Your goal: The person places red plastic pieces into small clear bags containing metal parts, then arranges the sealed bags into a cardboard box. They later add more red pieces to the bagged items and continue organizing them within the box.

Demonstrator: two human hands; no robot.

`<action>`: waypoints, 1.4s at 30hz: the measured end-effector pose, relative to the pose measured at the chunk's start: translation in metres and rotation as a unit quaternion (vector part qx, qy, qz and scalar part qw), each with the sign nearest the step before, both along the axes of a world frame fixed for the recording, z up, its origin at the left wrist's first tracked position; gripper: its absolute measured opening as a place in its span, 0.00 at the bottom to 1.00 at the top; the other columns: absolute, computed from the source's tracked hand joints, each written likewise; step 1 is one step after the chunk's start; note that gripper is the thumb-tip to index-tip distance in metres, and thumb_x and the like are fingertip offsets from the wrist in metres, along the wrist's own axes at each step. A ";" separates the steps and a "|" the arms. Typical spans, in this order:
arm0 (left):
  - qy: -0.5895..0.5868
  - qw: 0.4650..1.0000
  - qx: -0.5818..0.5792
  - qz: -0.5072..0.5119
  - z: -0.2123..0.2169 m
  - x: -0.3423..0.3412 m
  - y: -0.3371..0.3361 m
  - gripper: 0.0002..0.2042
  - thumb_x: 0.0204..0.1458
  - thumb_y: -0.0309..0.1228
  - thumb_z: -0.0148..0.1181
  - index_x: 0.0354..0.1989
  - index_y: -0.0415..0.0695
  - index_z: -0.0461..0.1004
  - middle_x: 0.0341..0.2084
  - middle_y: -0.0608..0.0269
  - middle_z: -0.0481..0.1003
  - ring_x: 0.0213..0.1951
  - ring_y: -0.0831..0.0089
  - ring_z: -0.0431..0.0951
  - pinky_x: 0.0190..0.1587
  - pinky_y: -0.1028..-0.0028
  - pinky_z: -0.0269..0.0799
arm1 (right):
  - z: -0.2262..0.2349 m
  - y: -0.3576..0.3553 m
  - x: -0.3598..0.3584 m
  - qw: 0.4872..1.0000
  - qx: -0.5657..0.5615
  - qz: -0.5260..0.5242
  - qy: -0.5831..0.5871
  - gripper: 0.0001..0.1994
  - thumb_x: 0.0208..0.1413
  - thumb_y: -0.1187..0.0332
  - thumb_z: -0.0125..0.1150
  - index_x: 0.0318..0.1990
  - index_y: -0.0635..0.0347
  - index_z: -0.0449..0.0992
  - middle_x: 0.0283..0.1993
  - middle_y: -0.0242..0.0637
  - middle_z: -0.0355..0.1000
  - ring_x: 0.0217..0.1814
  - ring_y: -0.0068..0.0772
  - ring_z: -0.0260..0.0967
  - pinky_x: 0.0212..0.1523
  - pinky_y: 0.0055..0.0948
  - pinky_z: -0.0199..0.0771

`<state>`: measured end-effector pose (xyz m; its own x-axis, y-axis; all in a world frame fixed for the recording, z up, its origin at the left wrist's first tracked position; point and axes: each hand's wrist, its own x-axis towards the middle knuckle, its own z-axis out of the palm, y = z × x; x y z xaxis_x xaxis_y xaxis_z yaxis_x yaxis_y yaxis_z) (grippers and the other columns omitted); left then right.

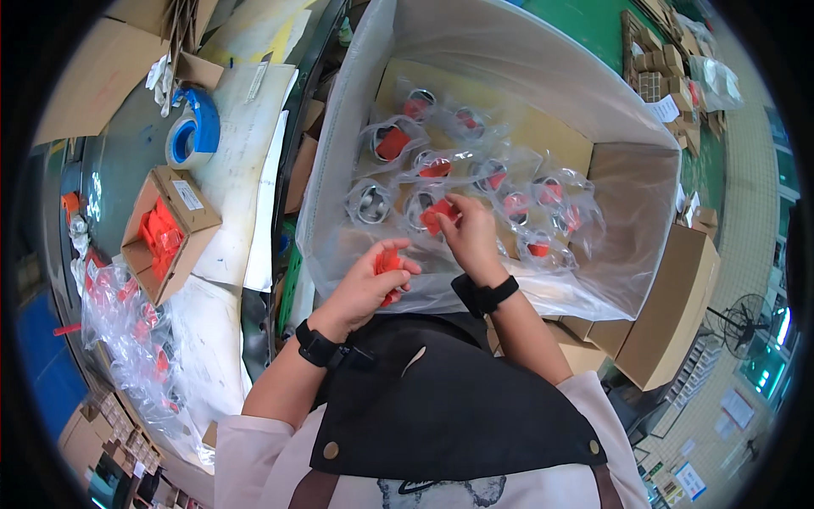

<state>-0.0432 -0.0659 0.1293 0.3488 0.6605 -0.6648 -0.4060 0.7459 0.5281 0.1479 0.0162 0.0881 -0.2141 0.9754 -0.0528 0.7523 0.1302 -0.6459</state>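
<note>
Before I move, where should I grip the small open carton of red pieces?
Probably by the right-hand wall of the carton, coming from its right: that flat wall is exposed, while plastic-bagged parts crowd the near-left side.

No wording or number can be made out. At the left of the frame, a white label [187, 195] with fine dark print sits on the open cardboard box [188, 256] holding red pieces [159, 236]; its lines are too small to read. A white sheet [664, 109] at upper right shows faint, illegible marks. At lower right, a blue-and-white sign [690, 481] and a pale notice [736, 409] on the wall [708, 441] are equally unreadable.
</note>
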 end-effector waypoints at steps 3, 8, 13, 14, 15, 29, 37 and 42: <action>-0.041 0.999 0.005 0.009 0.000 -0.008 -0.005 0.22 0.59 0.25 0.52 0.62 0.38 0.58 0.49 0.49 0.72 0.38 0.74 0.75 0.32 0.80 0.72 | 0.032 -0.007 -0.009 0.997 -0.036 -0.026 0.062 0.13 0.52 0.72 0.61 0.46 0.66 0.74 0.35 0.46 0.70 0.32 0.41 0.71 0.32 0.33 0.70; -0.095 0.995 -0.008 -0.001 0.003 -0.011 -0.008 0.24 0.60 0.27 0.52 0.64 0.37 0.56 0.56 0.44 0.67 0.52 0.63 0.75 0.43 0.75 0.77 | 0.057 -0.017 -0.011 0.996 -0.063 0.032 0.052 0.12 0.53 0.73 0.58 0.46 0.63 0.74 0.35 0.46 0.71 0.32 0.46 0.71 0.32 0.35 0.70; -0.040 0.995 -0.049 -0.077 0.010 -0.005 0.003 0.19 0.59 0.33 0.56 0.56 0.36 0.67 0.50 0.49 0.73 0.48 0.67 0.77 0.39 0.77 0.78 | 0.004 -0.008 -0.010 0.976 -0.140 0.121 -0.113 0.11 0.52 0.73 0.54 0.43 0.61 0.77 0.37 0.50 0.75 0.39 0.52 0.74 0.38 0.44 0.73; -0.027 0.994 -0.048 -0.090 0.011 -0.001 0.007 0.19 0.59 0.34 0.57 0.54 0.35 0.69 0.47 0.51 0.75 0.46 0.69 0.79 0.38 0.77 0.78 | 0.000 -0.006 -0.004 0.960 -0.188 0.116 -0.170 0.11 0.51 0.73 0.54 0.42 0.61 0.77 0.37 0.51 0.76 0.40 0.53 0.74 0.39 0.46 0.73; -0.015 0.994 -0.048 -0.093 0.011 -0.003 0.007 0.18 0.58 0.35 0.58 0.52 0.36 0.71 0.44 0.52 0.76 0.42 0.71 0.79 0.35 0.79 0.77 | 0.004 -0.006 -0.007 0.969 -0.176 0.100 -0.144 0.09 0.53 0.72 0.54 0.39 0.61 0.79 0.35 0.50 0.76 0.39 0.53 0.75 0.38 0.46 0.73; 0.082 0.985 0.062 -0.137 0.056 -0.040 -0.006 0.11 0.58 0.36 0.59 0.37 0.40 0.77 0.20 0.70 0.74 0.18 0.87 0.66 0.21 0.85 0.60 | 0.023 0.018 -0.077 0.984 -0.114 0.136 0.018 0.10 0.53 0.67 0.60 0.38 0.65 0.78 0.28 0.44 0.76 0.27 0.39 0.75 0.30 0.35 0.73; 0.387 0.872 0.108 0.280 0.098 -0.197 -0.051 0.19 0.64 0.44 0.45 0.36 0.38 0.73 0.15 0.70 0.67 0.15 0.85 0.60 0.17 0.82 0.53 | 0.001 0.003 -0.102 0.988 -0.080 0.123 -0.054 0.11 0.54 0.64 0.58 0.40 0.61 0.76 0.34 0.49 0.76 0.37 0.50 0.75 0.36 0.44 0.73; 0.792 0.574 0.144 0.147 0.041 -0.318 -0.047 0.22 0.62 0.47 0.47 0.43 0.38 0.73 0.29 0.54 0.74 0.36 0.64 0.74 0.40 0.66 0.69 | 0.041 0.001 -0.057 0.990 -0.110 0.037 0.081 0.13 0.55 0.65 0.61 0.43 0.64 0.77 0.31 0.43 0.77 0.26 0.33 0.72 0.29 0.30 0.70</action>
<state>-0.3612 -0.1126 0.1701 -0.6980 0.6986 0.1575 0.6688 0.5573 0.4921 0.0905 0.0174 0.1290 -0.3073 0.9255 -0.2216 0.6298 0.0232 -0.7764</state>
